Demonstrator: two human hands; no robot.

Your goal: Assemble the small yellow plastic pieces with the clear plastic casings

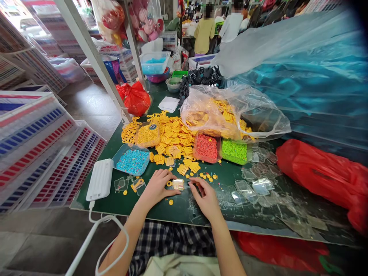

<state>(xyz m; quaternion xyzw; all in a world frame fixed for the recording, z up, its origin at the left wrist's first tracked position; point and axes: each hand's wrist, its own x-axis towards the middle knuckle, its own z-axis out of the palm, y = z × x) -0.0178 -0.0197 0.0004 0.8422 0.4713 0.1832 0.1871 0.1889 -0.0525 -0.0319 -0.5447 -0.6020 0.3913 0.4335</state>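
A small yellow plastic piece with a shiny clear square part (178, 184) lies at the front of the green table. My left hand (156, 187) grips its left side between thumb and fingers. Just right of the piece, my right hand (204, 196) has its fingers curled in a pinch; whatever is between the fingertips is too small to name. A round yellow disc (171, 202) sits below the piece. Behind my hands are loose yellow pieces (188, 165) and a heap of flat yellow plastic pieces (176, 134).
Trays of blue beads (132, 161), yellow beads (147, 136), red beads (206, 148) and green beads (234, 150) stand behind. Clear square covers (262, 186) are scattered right. A white power bank (99, 179) with a cable lies left. A red bag (322, 172) borders the right.
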